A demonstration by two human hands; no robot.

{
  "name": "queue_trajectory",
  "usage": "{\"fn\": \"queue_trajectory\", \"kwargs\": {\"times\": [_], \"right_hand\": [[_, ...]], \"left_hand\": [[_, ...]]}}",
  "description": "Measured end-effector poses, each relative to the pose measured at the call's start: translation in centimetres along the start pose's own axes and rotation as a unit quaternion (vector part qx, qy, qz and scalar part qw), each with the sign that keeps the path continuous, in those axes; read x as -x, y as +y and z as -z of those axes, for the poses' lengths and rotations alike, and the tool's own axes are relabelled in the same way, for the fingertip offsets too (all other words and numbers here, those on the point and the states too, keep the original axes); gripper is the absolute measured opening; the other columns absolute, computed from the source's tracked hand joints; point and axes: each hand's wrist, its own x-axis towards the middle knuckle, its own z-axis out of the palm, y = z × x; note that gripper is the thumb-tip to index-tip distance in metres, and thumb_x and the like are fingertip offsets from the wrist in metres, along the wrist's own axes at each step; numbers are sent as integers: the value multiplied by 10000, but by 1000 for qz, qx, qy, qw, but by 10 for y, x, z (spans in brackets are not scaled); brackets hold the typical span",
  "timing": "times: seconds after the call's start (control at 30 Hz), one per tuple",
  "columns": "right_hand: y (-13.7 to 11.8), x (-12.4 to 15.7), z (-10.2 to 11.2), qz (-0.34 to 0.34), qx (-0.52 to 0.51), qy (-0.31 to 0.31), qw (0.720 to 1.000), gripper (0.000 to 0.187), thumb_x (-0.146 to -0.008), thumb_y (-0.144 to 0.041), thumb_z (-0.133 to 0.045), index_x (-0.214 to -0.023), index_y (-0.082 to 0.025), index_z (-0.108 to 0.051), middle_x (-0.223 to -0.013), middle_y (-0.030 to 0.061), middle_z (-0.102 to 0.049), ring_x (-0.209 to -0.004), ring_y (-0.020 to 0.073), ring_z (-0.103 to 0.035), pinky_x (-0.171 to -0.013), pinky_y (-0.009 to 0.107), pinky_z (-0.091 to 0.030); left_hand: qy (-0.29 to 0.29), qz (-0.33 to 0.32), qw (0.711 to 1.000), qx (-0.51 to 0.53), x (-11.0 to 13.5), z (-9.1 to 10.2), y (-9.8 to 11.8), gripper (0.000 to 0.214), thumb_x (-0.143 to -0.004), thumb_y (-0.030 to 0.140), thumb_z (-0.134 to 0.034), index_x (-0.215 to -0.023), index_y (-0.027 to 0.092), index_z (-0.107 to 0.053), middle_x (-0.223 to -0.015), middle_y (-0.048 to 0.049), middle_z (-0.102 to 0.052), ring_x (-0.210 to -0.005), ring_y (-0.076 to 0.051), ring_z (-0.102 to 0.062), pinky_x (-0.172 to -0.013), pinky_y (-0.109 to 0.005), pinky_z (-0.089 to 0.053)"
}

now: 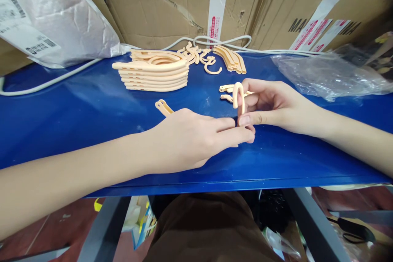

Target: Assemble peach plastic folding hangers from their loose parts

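Note:
My right hand (270, 106) pinches a small peach plastic hook (238, 95) upright between thumb and fingers above the blue table (92, 106). My left hand (190, 139) is closed over a peach hanger piece (164, 107), whose end sticks out behind the knuckles. Its fingertips meet the right thumb at the hook's base. A few loose hooks (226, 89) lie just behind the right hand. A stack of peach hanger bodies (153, 69) sits further back at the left.
More hooks (196, 54) and a second hanger pile (231, 59) lie at the back by a white cable (55, 77). Cardboard boxes (172, 4) wall the rear. A white bag (52, 16) sits back left, clear plastic wrap (328, 74) back right.

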Motion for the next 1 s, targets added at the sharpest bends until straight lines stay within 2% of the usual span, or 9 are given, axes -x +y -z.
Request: {"fn": "queue_trajectory", "kwargs": {"times": [0.23, 0.43, 0.57, 0.7, 0.83, 1.0], "right_hand": [[0, 0, 0, 13, 24, 8, 1000, 404, -948, -478, -957, -974, -249, -625, -748, -52, -788, -618, 107, -728, -628, 253, -599], [0, 0, -2, 18, 25, 15, 999, 402, -936, -446, -969, -969, -254, -618, -729, -66, -751, -622, 109, -718, -623, 248, -604], [0, 1, -2, 18, 51, 21, 998, 410, -960, -496, -938, -994, -253, -610, -730, -61, -738, -637, 113, -720, -618, 247, -599], [3, 2, -2, 22, 76, 22, 997, 416, -988, -530, -902, -1008, -254, -592, -755, -57, -754, -660, 106, -727, -632, 237, -600], [7, 4, 2, 50, 158, 14, 986, 381, -1039, -524, -839, -1065, -243, -583, -789, -52, -766, -697, 112, -712, -652, 253, -572], [4, 5, 4, 82, 280, 10, 956, 367, -1105, -561, -733, -1098, -212, -617, -816, -45, -724, -706, 105, -659, -637, 253, -506]], "left_hand": [[32, -9, 999, 3, 1, -1, 1, 402, -1179, 101, -458, -1422, 236, -747, -1275, 47, -894, -962, -125, -868, -546, -263, -493], [16, -2, 1000, -2, 0, 1, 0, 400, -1174, 118, -492, -1460, 246, -740, -1302, 37, -890, -967, -129, -856, -551, -264, -455], [23, -14, 1000, -4, 0, -1, 0, 424, -1171, 102, -479, -1486, 230, -732, -1386, 21, -871, -997, -138, -866, -533, -277, -436], [35, -26, 999, -15, 0, 0, -1, 446, -1180, 99, -433, -1472, 216, -749, -1334, 16, -883, -978, -141, -868, -516, -291, -422], [15, -17, 999, -28, -1, 2, 0, 489, -1178, 99, -410, -1485, 238, -764, -1291, 8, -885, -894, -126, -832, -531, -274, -415], [-40, 3, 998, -39, -4, 4, 3, 530, -1162, 109, -423, -1542, 294, -744, -1233, 4, -878, -846, -151, -783, -539, -291, -345]]}}
